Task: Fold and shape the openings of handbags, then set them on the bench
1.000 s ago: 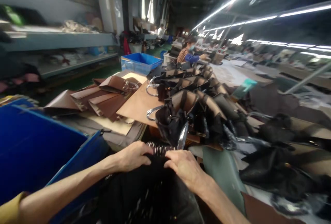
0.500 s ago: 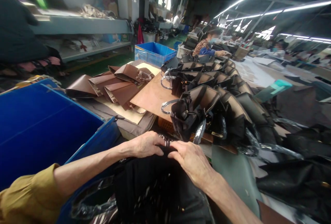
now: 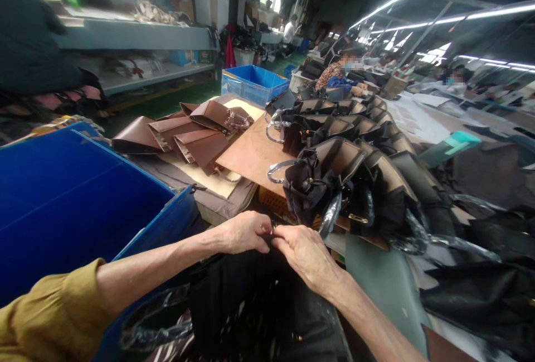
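Observation:
A black handbag (image 3: 259, 306) fills the bottom middle of the view, its far top edge up under my fingers. My left hand (image 3: 244, 232) pinches that edge from the left. Close beside it, almost touching, my right hand (image 3: 305, 253) grips the same edge with thumb and fingers pressed together. What lies right between the fingertips is partly hidden. A plastic-wrapped handle (image 3: 156, 331) loops out on the bag's left side, near some striped cloth (image 3: 173, 348).
Several black bags with wrapped handles (image 3: 330, 183) stand packed on the table at right. Brown leather pieces (image 3: 200, 133) lie on a board (image 3: 246, 155) ahead. A large blue bin (image 3: 75, 194) is at left, a smaller blue crate (image 3: 253, 86) farther back. A co-worker (image 3: 338, 75) sits beyond.
My hands have come closer together along the bag's edge, and the striped strip seen between them earlier is now mostly covered. The view has shifted slightly.

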`<state>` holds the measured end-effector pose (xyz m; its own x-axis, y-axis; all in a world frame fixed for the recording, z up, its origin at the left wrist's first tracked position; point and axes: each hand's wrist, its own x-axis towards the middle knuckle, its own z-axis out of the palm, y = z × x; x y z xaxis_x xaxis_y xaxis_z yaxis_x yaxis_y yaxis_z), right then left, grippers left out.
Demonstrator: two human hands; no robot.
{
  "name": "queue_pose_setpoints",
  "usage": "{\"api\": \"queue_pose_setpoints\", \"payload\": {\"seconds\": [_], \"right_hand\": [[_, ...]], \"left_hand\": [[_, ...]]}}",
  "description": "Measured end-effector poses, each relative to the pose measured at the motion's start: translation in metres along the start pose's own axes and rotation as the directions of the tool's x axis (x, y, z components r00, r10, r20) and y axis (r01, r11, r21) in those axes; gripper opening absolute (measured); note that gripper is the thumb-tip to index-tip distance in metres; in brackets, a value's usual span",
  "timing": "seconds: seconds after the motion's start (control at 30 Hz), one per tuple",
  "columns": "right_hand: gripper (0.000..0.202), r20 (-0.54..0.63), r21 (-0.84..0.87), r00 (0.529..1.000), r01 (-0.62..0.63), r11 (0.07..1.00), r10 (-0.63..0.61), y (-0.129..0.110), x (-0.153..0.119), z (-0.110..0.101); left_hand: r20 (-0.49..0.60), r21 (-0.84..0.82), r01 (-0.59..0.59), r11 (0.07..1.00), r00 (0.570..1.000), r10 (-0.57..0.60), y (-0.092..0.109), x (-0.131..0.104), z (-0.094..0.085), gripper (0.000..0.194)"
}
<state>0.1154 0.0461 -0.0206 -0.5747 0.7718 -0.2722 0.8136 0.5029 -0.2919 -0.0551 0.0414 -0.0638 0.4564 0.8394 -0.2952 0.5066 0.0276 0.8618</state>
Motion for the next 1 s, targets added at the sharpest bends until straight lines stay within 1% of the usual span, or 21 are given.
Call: {"api": "queue_pose_setpoints", "payload": {"seconds": [0.1,0.17,0.27,0.33,0.37,0.43,0.5,0.57,0.63,0.73,0.83,0.9,1.0], "right_hand": [[0.025,0.048,0.063,0.997,0.058,0.996,-0.061,-0.005,0.002,-0.001],[0.025,0.06,0.079,0.995,0.072,0.994,-0.076,-0.006,0.005,0.0],[0.024,0.043,0.068,0.998,0.053,0.996,-0.056,-0.006,0.011,0.003],[0.023,0.032,0.055,0.999,0.037,0.998,-0.039,-0.006,0.015,0.006],[0.023,0.03,0.052,0.999,0.033,0.998,-0.035,-0.006,0.017,0.007],[0.023,0.028,0.056,0.999,0.04,0.998,-0.042,-0.006,0.021,0.008],[0.022,0.03,0.069,0.997,0.062,0.996,-0.064,-0.008,0.026,0.006],[0.022,0.034,0.086,0.995,0.092,0.992,-0.095,-0.011,0.032,0.001],[0.021,0.035,0.102,0.992,0.114,0.988,-0.118,-0.013,0.038,-0.007],[0.021,0.047,0.114,0.992,0.111,0.987,-0.117,-0.017,0.047,-0.021],[0.021,0.072,0.138,0.992,0.092,0.986,-0.102,-0.021,0.05,-0.026],[0.021,0.089,0.157,0.993,0.068,0.985,-0.082,-0.022,0.049,-0.024],[0.019,0.086,0.177,0.996,0.013,0.984,-0.028,-0.024,0.043,-0.017]], "left_hand": [[-0.066,0.058,0.053,0.997,0.997,-0.05,0.003,-0.004,-0.003,0.036],[-0.047,0.069,0.057,0.996,0.997,-0.054,0.006,-0.013,-0.008,0.044],[-0.029,0.049,0.068,0.996,0.997,-0.066,0.006,-0.039,-0.015,0.067],[-0.055,0.044,0.144,0.989,0.988,-0.141,0.004,-0.062,-0.017,0.08],[-0.072,0.034,0.186,0.982,0.981,-0.183,0.001,-0.074,-0.017,0.083],[-0.115,0.014,0.241,0.97,0.964,-0.238,-0.005,-0.092,-0.016,0.073],[-0.133,-0.011,0.251,0.968,0.959,-0.251,-0.013,-0.101,-0.016,0.055],[-0.096,-0.065,0.248,0.967,0.963,-0.253,-0.024,-0.1,-0.021,0.042],[-0.017,-0.157,0.238,0.958,0.97,-0.244,-0.036,-0.092,-0.033,0.038],[0.076,-0.297,0.17,0.94,0.985,-0.154,-0.053,-0.076,-0.06,0.042],[0.106,-0.304,0.134,0.943,0.989,-0.106,-0.065,-0.064,-0.081,0.045],[0.119,-0.292,0.135,0.947,0.987,-0.104,-0.07,-0.059,-0.086,0.047],[0.136,-0.328,0.103,0.939,0.989,-0.061,-0.077,-0.057,-0.085,0.051]]}}
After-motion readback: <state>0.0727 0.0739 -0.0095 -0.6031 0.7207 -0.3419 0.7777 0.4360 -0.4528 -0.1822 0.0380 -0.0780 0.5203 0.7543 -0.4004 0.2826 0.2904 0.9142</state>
